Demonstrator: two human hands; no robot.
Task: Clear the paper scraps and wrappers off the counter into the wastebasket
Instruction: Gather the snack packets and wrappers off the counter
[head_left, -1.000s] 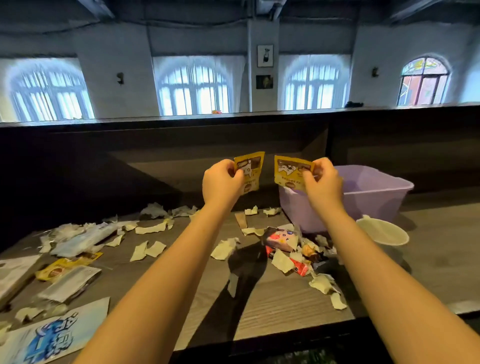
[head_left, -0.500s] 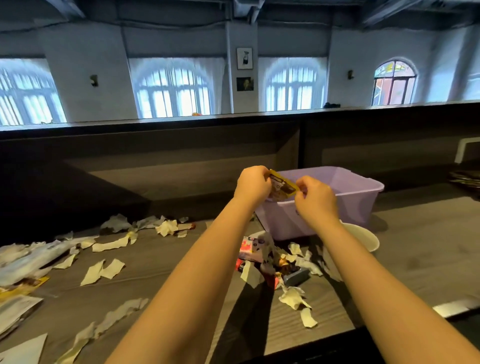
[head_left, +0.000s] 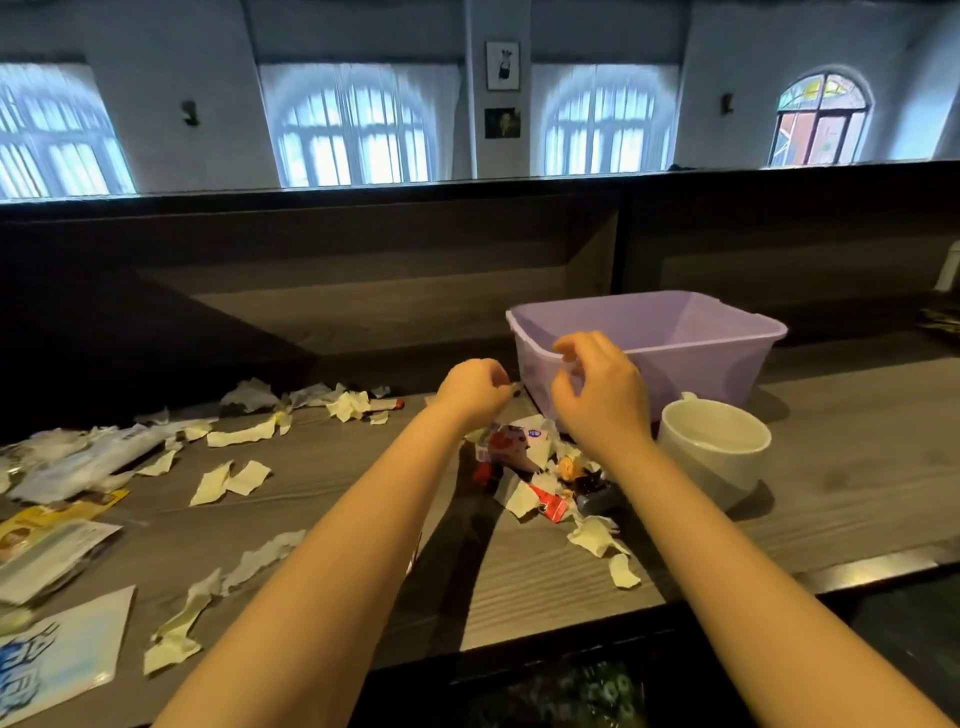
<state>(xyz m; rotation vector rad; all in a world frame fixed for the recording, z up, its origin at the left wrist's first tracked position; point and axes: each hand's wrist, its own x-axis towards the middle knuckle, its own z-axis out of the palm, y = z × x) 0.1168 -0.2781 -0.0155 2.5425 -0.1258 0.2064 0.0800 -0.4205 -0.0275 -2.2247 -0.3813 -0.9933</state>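
Note:
The purple plastic wastebasket (head_left: 702, 372) stands on the wooden counter (head_left: 857, 447) right of centre. My right hand (head_left: 597, 389) hovers at its near left rim, fingers apart and curled, holding nothing. My left hand (head_left: 474, 392) is just left of the basket with its fingers closed; no wrapper shows in it. Below both hands lies a pile of colourful wrappers and torn paper (head_left: 530, 460). More pale paper scraps (head_left: 241, 437) are strewn to the left, and plastic wrappers (head_left: 78, 462) lie at the far left. The inside of the basket is hidden.
A white cup (head_left: 712, 449) stands right in front of the basket, close to my right forearm. A blue-and-white packet (head_left: 52, 660) lies at the near left corner. A dark raised back wall (head_left: 363, 270) runs behind the counter.
The yellow wrapper pieces that both hands held are out of sight. My hands have dropped lower beside the basket's left end, and my right hand has opened.

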